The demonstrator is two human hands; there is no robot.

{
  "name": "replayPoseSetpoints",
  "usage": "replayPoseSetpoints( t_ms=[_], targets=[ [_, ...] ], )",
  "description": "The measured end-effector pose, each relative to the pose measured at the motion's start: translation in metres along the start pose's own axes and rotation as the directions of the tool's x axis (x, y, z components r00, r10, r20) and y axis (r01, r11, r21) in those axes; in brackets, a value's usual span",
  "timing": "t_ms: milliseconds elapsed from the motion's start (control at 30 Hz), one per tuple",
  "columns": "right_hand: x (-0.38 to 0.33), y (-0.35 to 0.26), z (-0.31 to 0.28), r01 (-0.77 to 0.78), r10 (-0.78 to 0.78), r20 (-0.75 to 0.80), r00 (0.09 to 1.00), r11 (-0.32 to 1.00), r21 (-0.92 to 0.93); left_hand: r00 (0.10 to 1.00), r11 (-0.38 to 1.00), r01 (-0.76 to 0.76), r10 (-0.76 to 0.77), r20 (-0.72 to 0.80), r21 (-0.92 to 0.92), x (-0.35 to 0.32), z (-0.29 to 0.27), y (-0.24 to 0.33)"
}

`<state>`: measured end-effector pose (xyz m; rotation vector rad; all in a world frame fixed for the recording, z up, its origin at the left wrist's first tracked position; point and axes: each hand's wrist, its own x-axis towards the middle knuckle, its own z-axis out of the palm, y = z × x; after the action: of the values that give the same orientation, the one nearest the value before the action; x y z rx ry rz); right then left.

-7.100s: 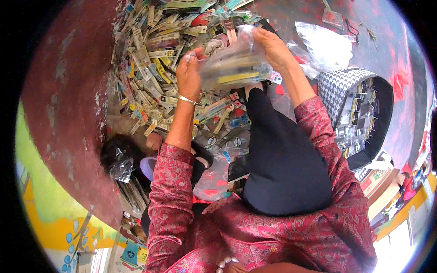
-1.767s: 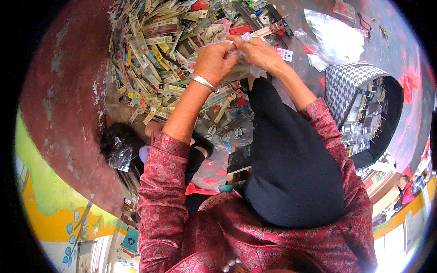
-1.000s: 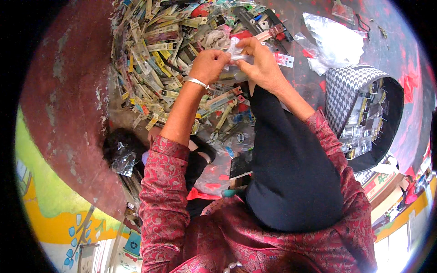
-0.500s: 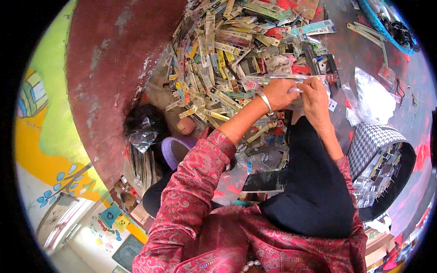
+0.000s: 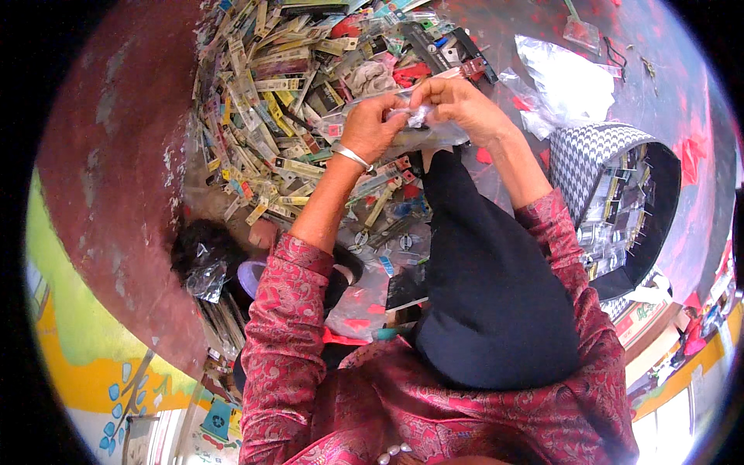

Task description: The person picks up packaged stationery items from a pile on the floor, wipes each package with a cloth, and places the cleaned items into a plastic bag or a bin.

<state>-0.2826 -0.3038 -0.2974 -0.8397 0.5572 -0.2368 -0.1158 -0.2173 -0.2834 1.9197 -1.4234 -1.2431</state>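
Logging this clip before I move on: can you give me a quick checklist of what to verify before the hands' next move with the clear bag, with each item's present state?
1. Left hand has a grip on the clear plastic bag: ok.
2. Right hand pinches the same bag near its top: ok.
3. Bag raised off the pile of packaged items: ok, held just above it.
4. What is inside the bag: cannot tell, fingers and glare hide it.
5. Houndstooth basket within view on the right, opening unobstructed: ok.
6. Bag mouth open or shut: cannot tell.
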Motion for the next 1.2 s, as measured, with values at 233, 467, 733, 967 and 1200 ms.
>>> replayPoseSetpoints(
  t_ms=[233, 467, 733, 967, 1200],
  targets=[
    [-0.004, -0.002, 0.016, 0.105, -0.135, -0.060, 0.989, 0.927, -0.360, 0.995, 0.994, 0.074, -0.069, 0.073, -0.075, -0.001, -0.004, -0.003],
    [0.001, 0.013, 0.017, 0.046, -0.143, -0.316, 0.938, 0.954, -0.297, 0.965, 0.943, 0.208, -0.155, 0.211, -0.259, 0.000, -0.015, 0.010],
    [-0.009, 0.021, 0.015, 0.268, -0.503, -0.216, 0.837, 0.720, -0.640, 0.972, 0.975, 0.213, -0.205, 0.113, -0.056, 0.001, -0.032, 0.005],
    [-0.036, 0.029, 0.015, 0.156, -0.592, -0.068, 0.803, 0.319, -0.935, 0.990, 0.960, 0.124, -0.136, 0.031, 0.250, 0.005, -0.024, -0.020],
    [-0.035, 0.011, 0.018, 0.144, -0.573, 0.002, 0.819, 0.201, -0.969, 1.000, 0.956, 0.012, -0.016, 0.012, 0.292, -0.002, -0.027, -0.014]
  ],
)
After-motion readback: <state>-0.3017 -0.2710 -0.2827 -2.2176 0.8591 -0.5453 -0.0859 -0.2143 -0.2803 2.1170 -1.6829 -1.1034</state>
